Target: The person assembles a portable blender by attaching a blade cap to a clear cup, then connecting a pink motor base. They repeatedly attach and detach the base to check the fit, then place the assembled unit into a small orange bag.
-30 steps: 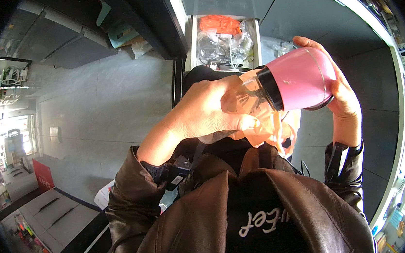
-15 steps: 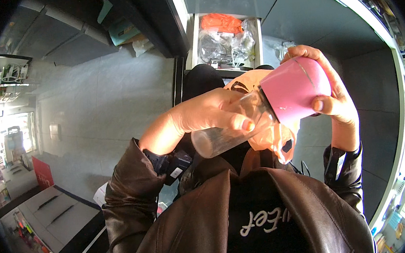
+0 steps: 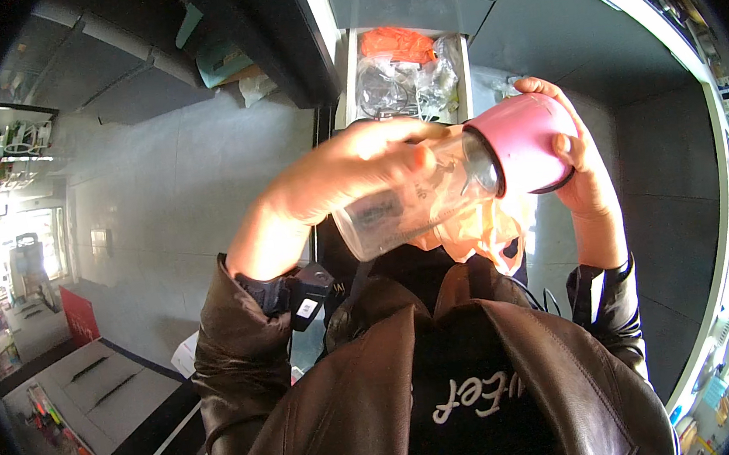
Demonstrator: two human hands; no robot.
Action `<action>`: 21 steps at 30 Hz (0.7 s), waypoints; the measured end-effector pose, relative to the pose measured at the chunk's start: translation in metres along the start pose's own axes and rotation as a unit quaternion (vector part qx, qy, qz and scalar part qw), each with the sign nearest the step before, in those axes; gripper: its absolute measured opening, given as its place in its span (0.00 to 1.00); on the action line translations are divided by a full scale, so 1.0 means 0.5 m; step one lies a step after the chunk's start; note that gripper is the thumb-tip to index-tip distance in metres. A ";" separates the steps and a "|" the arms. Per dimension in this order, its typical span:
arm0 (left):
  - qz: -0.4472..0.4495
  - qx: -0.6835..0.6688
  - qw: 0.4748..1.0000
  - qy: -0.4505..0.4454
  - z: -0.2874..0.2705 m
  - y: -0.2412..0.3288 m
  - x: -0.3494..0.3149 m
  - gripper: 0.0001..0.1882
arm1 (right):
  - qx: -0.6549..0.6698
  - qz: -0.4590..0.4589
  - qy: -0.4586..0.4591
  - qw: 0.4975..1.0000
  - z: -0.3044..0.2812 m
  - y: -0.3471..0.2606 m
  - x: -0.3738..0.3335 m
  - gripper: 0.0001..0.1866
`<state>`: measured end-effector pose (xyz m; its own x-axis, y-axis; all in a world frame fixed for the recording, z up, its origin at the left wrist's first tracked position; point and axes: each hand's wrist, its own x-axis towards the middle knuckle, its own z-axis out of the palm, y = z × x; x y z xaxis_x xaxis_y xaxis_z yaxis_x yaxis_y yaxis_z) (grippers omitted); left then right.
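Observation:
Between my two hands a portable blender lies tilted, its clear cup [image 3: 382,227] toward the lower left and its pink base [image 3: 518,138] toward the upper right. A dark ring sits where the two parts meet. My left hand [image 3: 346,172] is closed over the upper side of the cup, its fingertips near the ring. With my right hand [image 3: 584,158] I grip the rounded end of the pink base, the thumb on its near face. Below the blender, a peach-orange plastic bag [image 3: 480,238] rests at my lap, partly covered by the cup.
Ahead, an open white drawer [image 3: 467,86] holds a bright orange bag [image 3: 398,45] and crumpled clear plastic bags [image 3: 438,80]. Dark grey cabinet fronts [image 3: 564,24] curve along the right. A thick black post [image 3: 267,35] stands left of the drawer, beside grey floor [image 3: 176,184].
The blender has turned and shifted slightly left, and more of the dark ring shows. My left hand has moved up on the cup; my right hand has moved left with the base.

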<state>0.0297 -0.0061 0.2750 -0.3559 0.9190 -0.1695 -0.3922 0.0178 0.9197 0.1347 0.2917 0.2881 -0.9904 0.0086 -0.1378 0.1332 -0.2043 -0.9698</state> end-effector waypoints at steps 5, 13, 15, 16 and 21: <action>0.084 -0.081 0.989 0.087 0.002 0.044 -0.026 0.64 | 0.179 -0.014 0.054 0.982 -0.017 0.050 0.010 0.39; 0.197 -0.142 0.966 0.086 0.022 0.033 0.045 0.43 | 0.372 0.065 0.048 0.925 -0.044 0.105 -0.005 0.39; 0.205 -0.107 0.971 0.055 0.032 0.043 0.061 0.48 | 0.400 0.077 0.048 0.912 -0.052 0.111 -0.009 0.40; 0.214 -0.085 0.971 0.062 0.043 0.045 0.072 0.50 | 0.410 0.076 0.058 0.907 -0.053 0.114 -0.011 0.40; 0.221 -0.093 0.966 0.101 0.082 0.039 0.106 0.56 | 0.434 0.064 0.050 0.897 -0.051 0.116 -0.018 0.40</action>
<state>0.0381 0.0592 0.2984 -0.6740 0.7250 0.1420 -0.3029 -0.4464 0.8420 0.1523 0.3045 0.2280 -0.9552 0.0092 -0.2959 0.1240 -0.8951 -0.4283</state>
